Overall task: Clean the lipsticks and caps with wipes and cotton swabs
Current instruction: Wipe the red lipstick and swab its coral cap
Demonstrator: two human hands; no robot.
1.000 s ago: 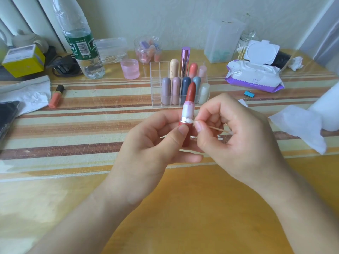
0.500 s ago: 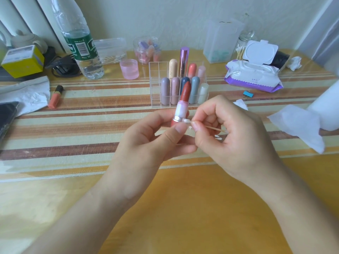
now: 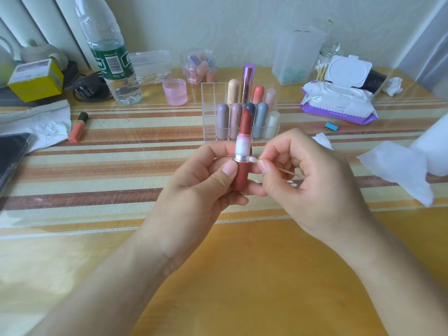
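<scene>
My left hand [image 3: 194, 187] grips an uncapped red lipstick [image 3: 243, 151] upright by its dark red base, thumb just under the silver ring. My right hand [image 3: 312, 180] pinches a wooden cotton swab [image 3: 286, 171], and its white tip touches the silver ring on the lipstick's right side. Behind the hands stands a clear organiser [image 3: 211, 112] with several capped lipsticks. An open pack of wet wipes [image 3: 339, 103] lies at the back right. Loose swabs lie on the table under my right hand, mostly hidden.
A water bottle [image 3: 111, 64], a pink cup [image 3: 175, 91] and a jar of small items [image 3: 197, 66] stand at the back. An orange lipstick [image 3: 78, 127] lies left beside crumpled paper [image 3: 36, 122]. A white tissue [image 3: 400, 168] and a paper roll [image 3: 434, 144] are at the right.
The lipstick has tilted back to upright after leaning right, and the swab tip stays at the silver ring. Both hands have shifted slightly.
</scene>
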